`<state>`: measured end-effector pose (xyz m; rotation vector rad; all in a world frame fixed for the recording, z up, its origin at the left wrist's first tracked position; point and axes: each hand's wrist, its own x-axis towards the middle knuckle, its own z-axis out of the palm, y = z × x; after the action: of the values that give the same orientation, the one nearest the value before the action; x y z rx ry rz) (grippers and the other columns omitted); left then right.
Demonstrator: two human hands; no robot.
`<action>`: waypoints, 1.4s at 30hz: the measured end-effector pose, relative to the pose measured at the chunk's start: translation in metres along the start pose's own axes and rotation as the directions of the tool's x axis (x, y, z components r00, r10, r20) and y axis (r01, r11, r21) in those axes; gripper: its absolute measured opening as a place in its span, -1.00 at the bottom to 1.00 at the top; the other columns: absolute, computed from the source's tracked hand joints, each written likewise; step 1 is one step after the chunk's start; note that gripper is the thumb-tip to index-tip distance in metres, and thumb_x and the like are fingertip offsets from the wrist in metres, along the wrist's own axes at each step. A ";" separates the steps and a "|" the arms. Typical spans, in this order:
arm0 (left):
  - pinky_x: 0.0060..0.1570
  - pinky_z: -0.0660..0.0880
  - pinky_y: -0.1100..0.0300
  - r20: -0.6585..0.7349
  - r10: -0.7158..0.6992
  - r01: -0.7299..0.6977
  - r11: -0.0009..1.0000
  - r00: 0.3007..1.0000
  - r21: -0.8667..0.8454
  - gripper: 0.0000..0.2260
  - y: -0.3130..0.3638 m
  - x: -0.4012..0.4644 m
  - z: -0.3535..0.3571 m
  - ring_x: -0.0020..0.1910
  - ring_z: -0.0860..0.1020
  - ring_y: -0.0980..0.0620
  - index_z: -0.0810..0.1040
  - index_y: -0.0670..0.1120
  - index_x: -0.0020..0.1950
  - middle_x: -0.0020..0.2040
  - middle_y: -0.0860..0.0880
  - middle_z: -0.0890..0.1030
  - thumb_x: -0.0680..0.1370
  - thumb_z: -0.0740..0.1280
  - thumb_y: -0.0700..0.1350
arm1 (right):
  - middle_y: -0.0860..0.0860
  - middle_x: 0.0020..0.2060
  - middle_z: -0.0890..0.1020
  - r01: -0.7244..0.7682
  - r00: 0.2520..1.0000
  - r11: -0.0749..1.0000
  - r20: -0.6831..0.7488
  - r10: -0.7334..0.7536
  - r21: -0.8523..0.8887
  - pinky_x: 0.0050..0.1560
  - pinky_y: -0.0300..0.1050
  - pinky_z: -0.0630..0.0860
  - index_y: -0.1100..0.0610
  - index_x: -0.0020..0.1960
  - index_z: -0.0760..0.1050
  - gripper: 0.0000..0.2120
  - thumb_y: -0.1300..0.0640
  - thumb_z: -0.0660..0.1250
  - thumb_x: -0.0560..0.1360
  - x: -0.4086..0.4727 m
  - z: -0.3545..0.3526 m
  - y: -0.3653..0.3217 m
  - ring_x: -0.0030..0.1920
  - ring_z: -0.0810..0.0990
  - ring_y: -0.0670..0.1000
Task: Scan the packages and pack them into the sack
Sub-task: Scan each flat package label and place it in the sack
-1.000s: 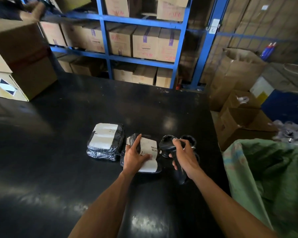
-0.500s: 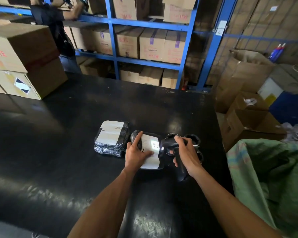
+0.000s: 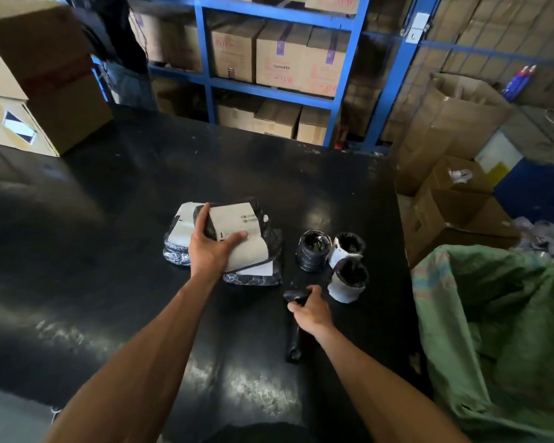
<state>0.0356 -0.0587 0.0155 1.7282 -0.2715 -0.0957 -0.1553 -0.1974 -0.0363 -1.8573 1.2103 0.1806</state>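
My left hand (image 3: 210, 247) grips a black plastic package with a white label (image 3: 237, 228), lifted off the black table (image 3: 109, 251). Under it lie another flat black package (image 3: 256, 276) and, further left, a labelled one (image 3: 178, 241). My right hand (image 3: 311, 310) holds a black handheld scanner (image 3: 296, 318) low over the table, its handle pointing toward me. Three small black round packages (image 3: 333, 254) with white wraps stand just beyond that hand. The green woven sack (image 3: 493, 330) gapes open at the table's right edge.
Cardboard boxes (image 3: 45, 75) are stacked at the table's far left. Blue shelving (image 3: 269, 84) full of cartons runs behind the table, with a person standing at its left. Open cartons (image 3: 454, 219) sit on the floor beyond the sack.
My left hand has lifted the labelled package off the table and to the left. My right hand has pulled the scanner back toward me, uncovering the three round packages.
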 end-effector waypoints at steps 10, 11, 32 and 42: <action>0.29 0.51 0.12 0.107 -0.057 0.068 0.992 0.993 -0.109 -0.12 0.000 -0.019 0.013 0.22 0.57 0.20 0.38 0.16 0.47 0.27 0.11 0.60 0.22 0.70 -0.01 | 0.10 0.26 0.56 0.005 0.999 0.997 0.045 -0.002 -0.075 0.25 0.02 0.44 -0.05 0.47 0.17 -0.33 -0.18 0.33 0.46 0.003 -0.009 -0.003 0.30 0.54 0.20; 0.30 0.51 0.07 0.128 -0.066 0.081 0.991 0.990 -0.110 -0.10 0.000 -0.020 0.020 0.23 0.58 0.16 0.38 0.19 0.47 0.26 0.10 0.61 0.20 0.70 0.02 | 0.08 0.27 0.56 0.024 0.999 0.998 0.029 -0.022 -0.060 0.25 0.04 0.43 -0.07 0.50 0.15 -0.31 -0.19 0.31 0.46 0.002 -0.016 -0.005 0.30 0.54 0.19; 0.41 0.40 -0.01 0.837 -0.119 0.115 0.991 0.535 0.067 -0.31 0.094 -0.178 0.372 0.36 0.47 -0.02 -0.05 0.29 0.61 0.50 -0.06 0.36 0.58 0.26 0.28 | -0.01 0.30 0.58 0.175 0.889 0.759 -0.432 0.151 0.627 0.14 -0.18 0.55 -0.02 0.54 0.41 -0.51 0.04 0.37 0.63 0.042 -0.325 0.204 0.24 0.57 -0.02; 0.54 -0.03 -0.19 0.726 -0.203 -0.370 0.752 0.657 0.545 -0.30 0.071 -0.196 0.491 0.57 -0.09 -0.33 -0.21 0.00 0.64 0.60 -0.24 -0.28 0.66 0.05 0.26 | 0.08 0.29 0.63 -0.003 0.870 0.658 -0.323 0.373 0.753 -0.12 -0.24 0.52 0.02 0.54 0.40 -0.51 0.15 0.33 0.63 0.122 -0.360 0.339 0.01 0.62 -0.01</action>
<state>-0.2695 -0.4952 -0.0192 2.3059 -1.1449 -0.7543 -0.4788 -0.5882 -0.0881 -1.0501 1.5061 -0.6037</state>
